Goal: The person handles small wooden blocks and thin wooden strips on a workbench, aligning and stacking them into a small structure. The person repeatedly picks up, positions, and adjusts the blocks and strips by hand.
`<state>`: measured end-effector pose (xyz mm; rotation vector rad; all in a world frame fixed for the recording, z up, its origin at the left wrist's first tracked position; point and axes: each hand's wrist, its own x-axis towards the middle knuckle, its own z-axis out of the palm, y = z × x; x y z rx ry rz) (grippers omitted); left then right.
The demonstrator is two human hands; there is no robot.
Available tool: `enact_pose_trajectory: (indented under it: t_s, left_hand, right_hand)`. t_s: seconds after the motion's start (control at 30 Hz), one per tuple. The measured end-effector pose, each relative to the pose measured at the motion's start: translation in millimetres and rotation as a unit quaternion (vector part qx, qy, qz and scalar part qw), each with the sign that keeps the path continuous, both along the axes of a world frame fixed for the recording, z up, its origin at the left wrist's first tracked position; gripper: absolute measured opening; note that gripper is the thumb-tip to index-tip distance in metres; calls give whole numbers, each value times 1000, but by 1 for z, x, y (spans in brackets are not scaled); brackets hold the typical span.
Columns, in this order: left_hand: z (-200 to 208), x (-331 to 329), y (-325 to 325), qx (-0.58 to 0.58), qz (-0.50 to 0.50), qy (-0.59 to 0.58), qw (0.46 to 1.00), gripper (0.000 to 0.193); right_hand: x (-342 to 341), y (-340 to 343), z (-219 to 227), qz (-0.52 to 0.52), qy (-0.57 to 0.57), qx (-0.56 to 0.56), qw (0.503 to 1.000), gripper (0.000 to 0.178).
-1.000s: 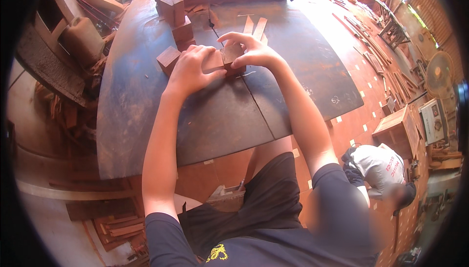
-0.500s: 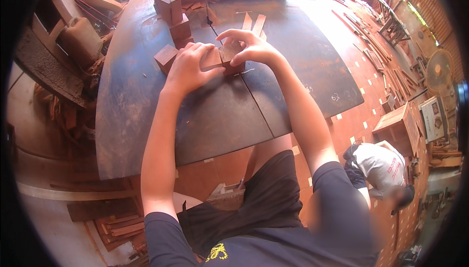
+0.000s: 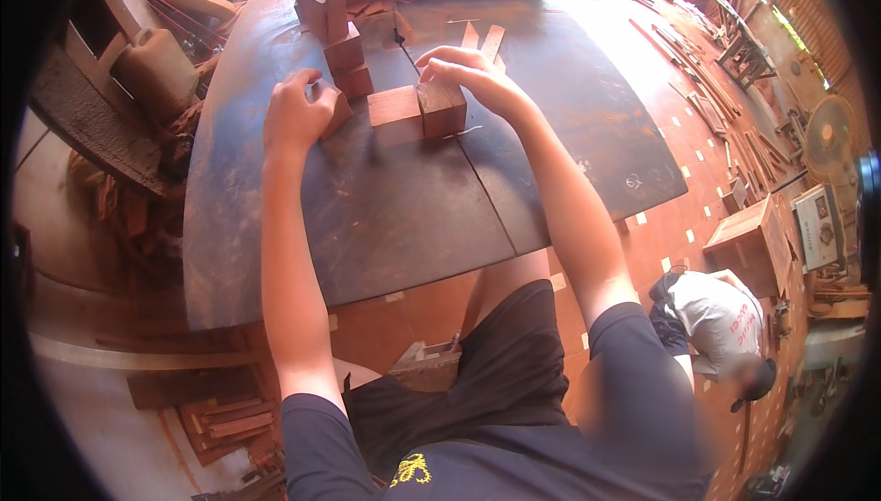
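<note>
Workshop with a red tiled floor [image 3: 650, 246]; a co-worker in a pale shirt [image 3: 723, 319] bends low off to the right. Dark table [image 3: 385, 226], with a slot running through it, carries the wood.

Change noted from the head view: the left hand [image 3: 295, 114] has left the pair of blocks and shifted outward to a single block [image 3: 340, 119] at the left. I read this as one piece being dealt with apart, since the pair now stands by itself on that side.

Left hand: fingers curled, thumb bent in, lying over the far and left side of the single block. The palm hides the contact, so I cannot tell whether the grip is closed.

Right hand [image 3: 472, 77]: loosely arched, fingers apart from the thumb, no firm pinch visible. It hangs over the right block [image 3: 444, 117]; fingertip contact unclear. The left block [image 3: 395, 106] sits against it, beside the slot.

Beyond, I log a row of blocks [image 3: 345, 50] and some thin strips [image 3: 492, 42].
</note>
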<state>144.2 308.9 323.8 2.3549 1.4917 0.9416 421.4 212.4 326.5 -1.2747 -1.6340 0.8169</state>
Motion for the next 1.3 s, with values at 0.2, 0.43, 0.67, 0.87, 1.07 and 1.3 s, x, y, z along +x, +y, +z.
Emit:
enact_pose_trajectory:
  t_s: [0.2,0.43,0.67,0.87,1.07,1.3]
  left_hand:
    - [-6,-5,-5,-7,5,66,998,72]
    - [13,-12,-2,-84,-55,-92,991,74]
    - [14,14,-19,39,-233,-261,936,69]
    - [4,41,-35,-5,-286,-234,929,72]
    - [2,39,-36,-15,-288,-205,935,81]
    - [1,24,-23,-89,-310,-172,931,85]
  right_hand:
    - [-2,3,-2,-13,-19,-2,1000,45]
    - [2,5,-4,-14,-11,5,1000,44]
    - [-7,0,-3,-23,-27,18,999,46]
    - [-7,2,-3,-27,-51,34,998,48]
    - [-8,4,-7,-15,-32,29,999,48]
    - [-6,9,-6,66,-44,160,984,54]
